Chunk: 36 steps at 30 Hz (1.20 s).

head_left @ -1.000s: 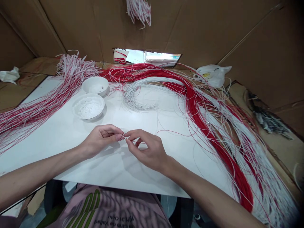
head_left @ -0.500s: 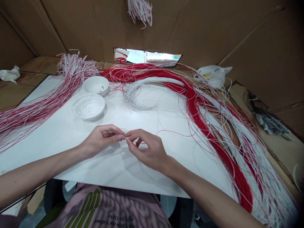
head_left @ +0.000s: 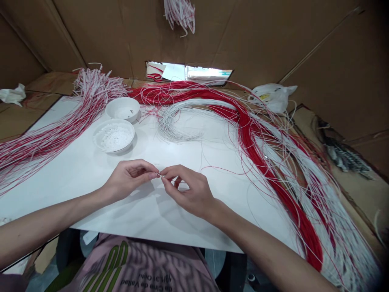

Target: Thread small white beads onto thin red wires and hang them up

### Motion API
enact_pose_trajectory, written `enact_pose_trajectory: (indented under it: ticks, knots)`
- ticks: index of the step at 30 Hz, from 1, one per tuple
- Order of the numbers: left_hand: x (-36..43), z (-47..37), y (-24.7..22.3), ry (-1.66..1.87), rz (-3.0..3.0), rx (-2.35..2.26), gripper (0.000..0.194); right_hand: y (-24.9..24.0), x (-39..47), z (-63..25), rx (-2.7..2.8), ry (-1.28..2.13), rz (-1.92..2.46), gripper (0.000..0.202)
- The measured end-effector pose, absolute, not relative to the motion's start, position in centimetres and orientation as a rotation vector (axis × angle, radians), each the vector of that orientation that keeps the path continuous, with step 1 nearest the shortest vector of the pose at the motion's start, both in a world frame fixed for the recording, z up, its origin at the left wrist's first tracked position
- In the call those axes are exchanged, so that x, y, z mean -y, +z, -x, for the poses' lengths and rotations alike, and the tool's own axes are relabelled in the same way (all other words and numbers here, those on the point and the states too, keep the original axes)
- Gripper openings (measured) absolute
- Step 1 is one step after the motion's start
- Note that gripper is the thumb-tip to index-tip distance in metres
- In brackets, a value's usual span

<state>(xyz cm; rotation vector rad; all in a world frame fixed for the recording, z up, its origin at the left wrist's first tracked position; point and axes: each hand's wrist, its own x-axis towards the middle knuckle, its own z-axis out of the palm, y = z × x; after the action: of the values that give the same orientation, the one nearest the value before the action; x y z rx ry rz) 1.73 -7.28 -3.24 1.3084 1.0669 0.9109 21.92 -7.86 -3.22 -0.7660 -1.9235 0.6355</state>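
Red cords [head_left: 247, 136] spilling toward the bench's [head_left: 139, 215] right edge could tangle if dragged. Near the front edge, left hand [head_left: 129, 178] and right hand [head_left: 188, 188] pinch a thin strand [head_left: 159, 175] between them; loosened pressure could let it slip.

Below the near edge of the surface [head_left: 188, 154] shows a dusky pink shirt [head_left: 152, 263], printed with bold olive-green strokes [head_left: 114, 259], wavy dark bands [head_left: 170, 253] and small dark lettering [head_left: 156, 279] (upside down from here, "Cine de Vallad" among it). The left hand [head_left: 130, 178], right hand [head_left: 190, 190] and both forearms are bare. A dim purple patch [head_left: 12, 283], past the surface's near left corner, may be a sleeve.
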Motion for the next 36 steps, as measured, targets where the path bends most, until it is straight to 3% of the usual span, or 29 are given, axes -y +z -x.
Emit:
enact_pose_trajectory:
  ticks: [36]
  knots:
    - [7.54, -1.62, -3.58, 0.961, -1.661, -0.982, 0.009, -3.55, 7.5, -22.09, 2.003, 0.685, 0.701, 0.009]
